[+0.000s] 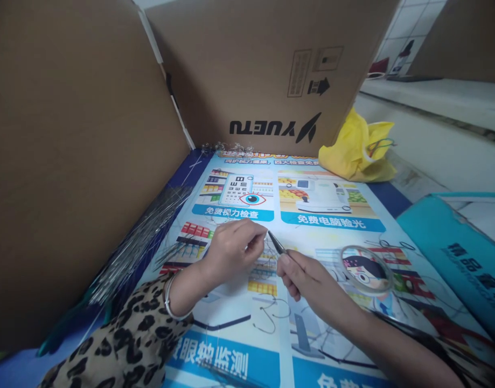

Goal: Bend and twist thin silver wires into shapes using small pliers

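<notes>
In the middle of the head view, my left hand (237,245) is closed in a pinch, thumb against forefinger. Whatever is between those fingertips is too small to make out. My right hand (301,275) grips a pair of needle-nose pliers (276,242), whose dark tapered tip meets the left fingertips. The palm hides the handles. Below the hands, thin bent wire pieces (267,318) lie on a printed poster (247,299). A clear round ring, like a roll of tape (366,269), rests by my right forearm.
A bundle of long thin wires (140,242) lies at left beside a tall cardboard panel (81,134). Another cardboard panel (251,70) stands behind. Small wire pieces (227,147) sit along its foot. A yellow bag (356,145) and a turquoise box (465,258) are at right.
</notes>
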Motion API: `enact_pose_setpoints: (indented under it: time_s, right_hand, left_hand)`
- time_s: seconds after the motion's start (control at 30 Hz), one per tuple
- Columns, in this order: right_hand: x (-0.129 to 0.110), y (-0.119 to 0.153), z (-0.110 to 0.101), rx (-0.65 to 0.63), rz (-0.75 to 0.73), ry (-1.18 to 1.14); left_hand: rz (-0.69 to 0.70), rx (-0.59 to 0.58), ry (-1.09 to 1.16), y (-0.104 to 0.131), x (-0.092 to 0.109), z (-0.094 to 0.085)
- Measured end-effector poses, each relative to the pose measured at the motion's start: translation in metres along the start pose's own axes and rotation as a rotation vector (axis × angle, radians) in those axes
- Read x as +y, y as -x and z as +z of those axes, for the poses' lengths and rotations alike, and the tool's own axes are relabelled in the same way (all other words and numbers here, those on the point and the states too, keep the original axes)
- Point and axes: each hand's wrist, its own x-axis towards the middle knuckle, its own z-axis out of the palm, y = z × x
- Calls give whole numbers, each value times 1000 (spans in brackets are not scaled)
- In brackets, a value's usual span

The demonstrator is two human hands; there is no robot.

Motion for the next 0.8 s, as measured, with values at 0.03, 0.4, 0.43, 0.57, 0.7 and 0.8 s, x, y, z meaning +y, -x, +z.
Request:
enact_pose_setpoints:
  time_s: [0.03, 0.4, 0.43, 0.57, 0.7, 0.8]
  right_hand:
    - [0, 0, 0, 0, 3, 1]
    - [-1, -2, 2, -29, 40, -78]
    - [-1, -2, 3, -32, 48, -94]
    - [-2, 0, 5, -61, 71, -174]
    - [-4, 0, 5, -86, 94, -181]
    - [-4, -1, 1, -55, 58, -61]
  left_hand:
    - [4, 3, -13, 1, 0, 1]
    - [86, 5, -145, 6, -4, 4]
    - [97, 2, -163, 6, -4, 4]
    - [161, -8, -241, 6, -5, 4]
    - [208, -20, -260, 7, -6, 3]
    - [196, -21, -223, 6, -6, 2]
